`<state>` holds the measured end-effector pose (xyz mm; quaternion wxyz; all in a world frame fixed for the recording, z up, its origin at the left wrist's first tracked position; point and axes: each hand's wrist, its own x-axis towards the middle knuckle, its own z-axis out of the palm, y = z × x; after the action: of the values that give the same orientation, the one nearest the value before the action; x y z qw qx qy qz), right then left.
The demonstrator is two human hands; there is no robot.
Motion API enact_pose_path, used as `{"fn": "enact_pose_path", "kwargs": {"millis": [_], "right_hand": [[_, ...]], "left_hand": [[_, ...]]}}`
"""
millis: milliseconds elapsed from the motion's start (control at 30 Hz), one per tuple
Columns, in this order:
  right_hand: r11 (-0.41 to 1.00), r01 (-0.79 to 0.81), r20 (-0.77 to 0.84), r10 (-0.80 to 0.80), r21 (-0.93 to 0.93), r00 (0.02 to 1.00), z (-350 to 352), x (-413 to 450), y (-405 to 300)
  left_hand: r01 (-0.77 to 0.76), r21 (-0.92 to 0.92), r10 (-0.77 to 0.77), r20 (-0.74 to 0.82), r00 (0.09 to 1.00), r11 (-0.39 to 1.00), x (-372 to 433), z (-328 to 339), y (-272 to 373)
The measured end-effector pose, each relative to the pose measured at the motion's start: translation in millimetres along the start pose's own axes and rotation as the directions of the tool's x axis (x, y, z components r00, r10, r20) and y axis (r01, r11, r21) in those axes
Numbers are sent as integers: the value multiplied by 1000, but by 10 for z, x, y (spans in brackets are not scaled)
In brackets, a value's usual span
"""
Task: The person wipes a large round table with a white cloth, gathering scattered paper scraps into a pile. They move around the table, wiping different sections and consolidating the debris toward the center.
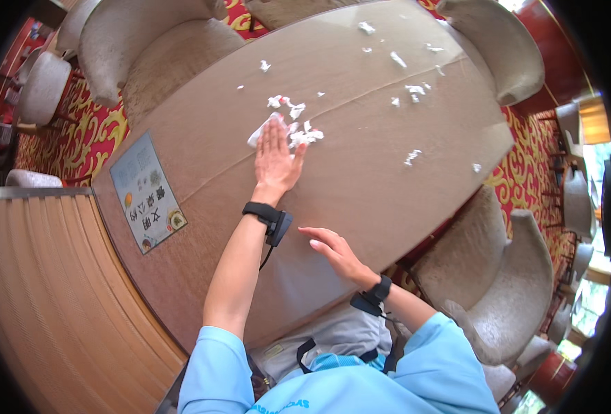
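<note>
My left hand (278, 160) lies palm down on a white tissue or cloth (257, 135), pressing it against the brown tabletop (347, 191). Against its fingers and thumb sits a cluster of crumpled white paper scraps (305, 135), a few with red marks. More torn scraps (415, 90) are scattered over the far and right parts of the table. My right hand (339, 253) hovers near the table's close edge, fingers loosely extended, holding nothing. Both wrists wear black straps with small devices. What lies under my left palm is hidden.
A printed sheet (148, 191) with writing lies at the table's left. Slatted wood panelling (52, 279) borders that end. Upholstered chairs stand around, one at the far left (166, 57), others at the far right (497, 46) and near right (486, 290). A grey bag (331, 331) rests before my body.
</note>
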<state>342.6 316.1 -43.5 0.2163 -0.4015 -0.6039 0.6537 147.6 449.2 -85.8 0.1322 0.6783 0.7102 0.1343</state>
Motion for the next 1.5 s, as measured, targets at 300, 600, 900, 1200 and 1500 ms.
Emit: {"fn": "enact_pose_path", "kwargs": {"millis": [300, 600, 900, 1200, 1500], "right_hand": [[996, -55, -254, 37, -64, 966, -578, -233, -420], [982, -181, -570, 177, 51, 802, -1032, -259, -361], [947, -316, -700, 191, -52, 688, -1233, -594, -309], [914, -404, -759, 248, -22, 602, -1287, -754, -363], [788, -518, -757, 104, -333, 645, -1619, -474, 172]], "left_hand": [[158, 87, -166, 88, 982, 984, -1166, -192, -528], [426, 65, -431, 144, 891, 903, -1723, -243, -563], [445, 153, -431, -113, 895, 882, -1379, -204, -1225], [465, 145, -456, -95, 885, 873, -420, -425, -1646], [505, 158, -491, -125, 862, 848, 253, -578, -2248]]}}
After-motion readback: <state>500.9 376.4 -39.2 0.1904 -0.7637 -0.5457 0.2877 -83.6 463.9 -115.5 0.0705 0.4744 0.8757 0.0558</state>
